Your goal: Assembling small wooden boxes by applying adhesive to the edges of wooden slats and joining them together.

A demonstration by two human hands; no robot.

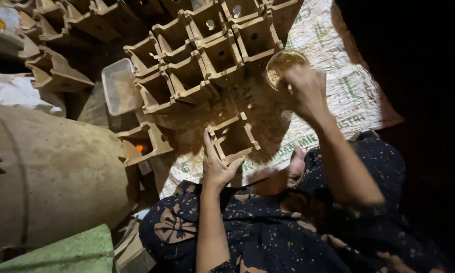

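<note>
While left hand [216, 169] steadies mould [234, 138], right hand [306, 91] over bowl [284, 64].

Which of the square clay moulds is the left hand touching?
The lone mould nearest the person, apart from the packed cluster. The left hand rests against its near left edge.

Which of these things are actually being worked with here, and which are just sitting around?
In use:
left hand on a square clay mould
right hand at a round bowl

Lying about:
clear plastic box
large drum
stacked moulds
green cloth
</note>
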